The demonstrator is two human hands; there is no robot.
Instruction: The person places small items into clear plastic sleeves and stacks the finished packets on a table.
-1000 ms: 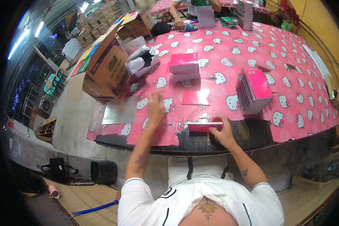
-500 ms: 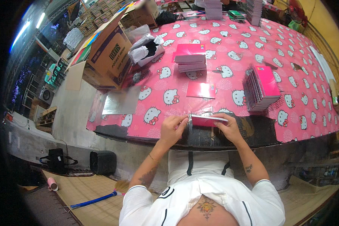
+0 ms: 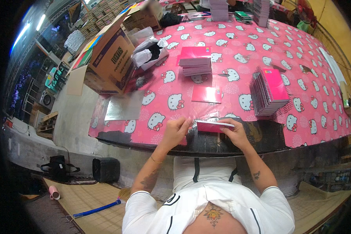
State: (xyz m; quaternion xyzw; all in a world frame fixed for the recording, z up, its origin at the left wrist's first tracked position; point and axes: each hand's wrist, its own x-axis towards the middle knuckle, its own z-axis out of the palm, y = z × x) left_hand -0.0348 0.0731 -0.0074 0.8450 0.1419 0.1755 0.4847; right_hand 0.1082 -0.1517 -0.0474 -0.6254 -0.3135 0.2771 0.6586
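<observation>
The person is sitting at the near edge of a table (image 3: 316, 117) covered in a pink cartoon-cat cloth, and both hands are meeting over a small pink notebook (image 3: 214, 125) lying at that near edge, just in front of the body. The left hand (image 3: 177, 130) is resting at the notebook's left end, its fingers curled together and pinching what looks like a clear film or wrapper there, though the glare is making that hard to confirm. The right hand (image 3: 233, 132) is gripping the notebook's right end, fingers closed over its top edge and thumb underneath.

Just beyond the hands, a single flat pink notebook (image 3: 206, 94) is lying alone on the cloth. Farther off, a short stack of notebooks (image 3: 195, 66) is sitting partly on a loose pink cover. To the right, a tall leaning stack of spiral-bound pink notebooks (image 3: 270, 91) is standing well apart from the hands. On the far left, an open cardboard box (image 3: 109, 58) is tipping on its side beside a crumpled white bag (image 3: 149, 52), and a shiny silver sheet (image 3: 124, 109) is lying flat near the table's left edge.
</observation>
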